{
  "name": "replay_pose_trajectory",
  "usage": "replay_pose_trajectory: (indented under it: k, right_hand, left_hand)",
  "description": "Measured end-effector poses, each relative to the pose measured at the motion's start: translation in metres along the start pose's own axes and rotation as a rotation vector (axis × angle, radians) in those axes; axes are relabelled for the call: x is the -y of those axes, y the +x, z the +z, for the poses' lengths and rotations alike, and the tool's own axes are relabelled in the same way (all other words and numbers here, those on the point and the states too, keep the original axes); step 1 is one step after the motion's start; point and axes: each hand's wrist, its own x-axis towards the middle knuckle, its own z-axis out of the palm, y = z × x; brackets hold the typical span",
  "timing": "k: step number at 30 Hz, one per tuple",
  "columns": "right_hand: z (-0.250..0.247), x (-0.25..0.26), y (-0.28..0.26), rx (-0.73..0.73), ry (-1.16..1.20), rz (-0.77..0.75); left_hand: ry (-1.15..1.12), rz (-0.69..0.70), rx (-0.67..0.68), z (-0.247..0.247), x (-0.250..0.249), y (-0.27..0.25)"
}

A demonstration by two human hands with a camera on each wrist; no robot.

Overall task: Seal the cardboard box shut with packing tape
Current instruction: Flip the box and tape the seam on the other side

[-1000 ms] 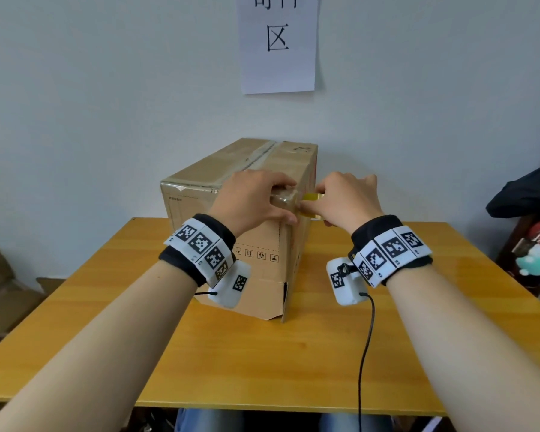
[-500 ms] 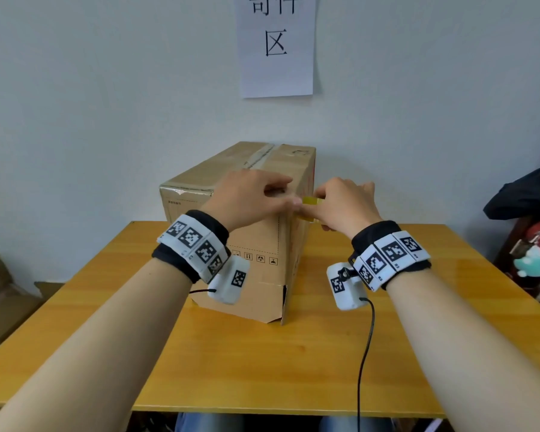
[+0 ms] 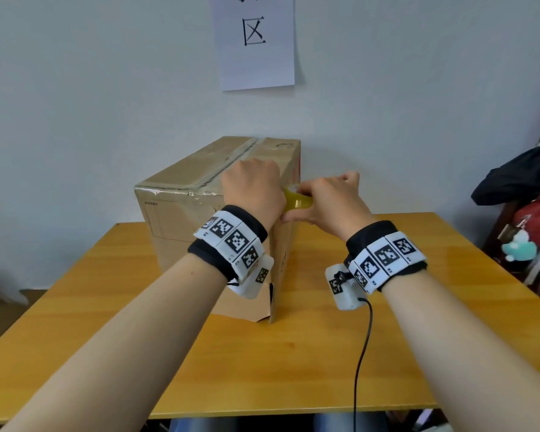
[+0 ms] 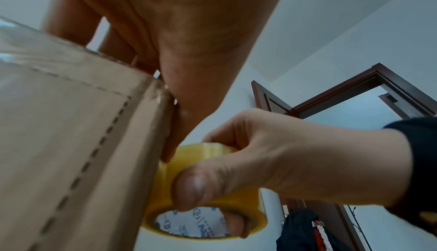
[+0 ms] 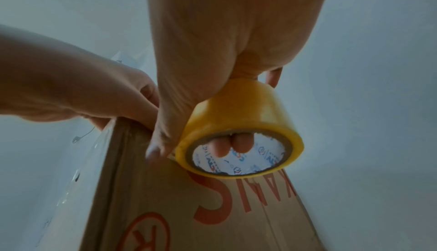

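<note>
The right hand (image 3: 331, 199) grips the yellow roll of packing tape (image 5: 238, 133) against the brown cardboard box (image 3: 181, 219) on the wooden table (image 3: 262, 369); only the right-wrist view shows fingers inside its core. The left hand (image 3: 253, 188) presses flat on the box's near top corner.

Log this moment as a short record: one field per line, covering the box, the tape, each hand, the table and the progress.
box: cardboard box closed, standing on the table
tape: yellow tape roll beside the box's upper right edge
right hand: right hand grips the roll, fingers through its core
left hand: left hand rests on the box's top edge, thumb pressed down its corner
table: wooden table
progress: clear tape already on the top seam; taping under way at the corner
</note>
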Motion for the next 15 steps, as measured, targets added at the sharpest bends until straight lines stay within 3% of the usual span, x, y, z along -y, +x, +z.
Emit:
replay_pose_trajectory:
  k: [8, 10, 12, 14, 15]
  right_hand:
    - [0.0, -0.016, -0.008, 0.024, 0.114, -0.029]
    - [0.002, -0.023, -0.011, -0.058, 0.232, -0.038]
    - [0.008, -0.036, -0.014, -0.251, 0.339, -0.052]
    - [0.019, -0.056, -0.015, -0.363, 0.386, 0.041]
    - [0.026, -0.066, -0.015, -0.336, 0.359, 0.127]
  left_hand:
    - [-0.034, -0.011, -0.026, 0.002, -0.002, 0.001]
    - [-0.034, -0.013, -0.017, 0.002, -0.002, 0.001]
    - [-0.035, -0.01, -0.025, 0.003, -0.004, 0.001]
    - [-0.024, 0.0, -0.019, 0.005, -0.008, 0.0]
    - [-0.013, 0.006, -0.014, 0.006, -0.01, -0.001]
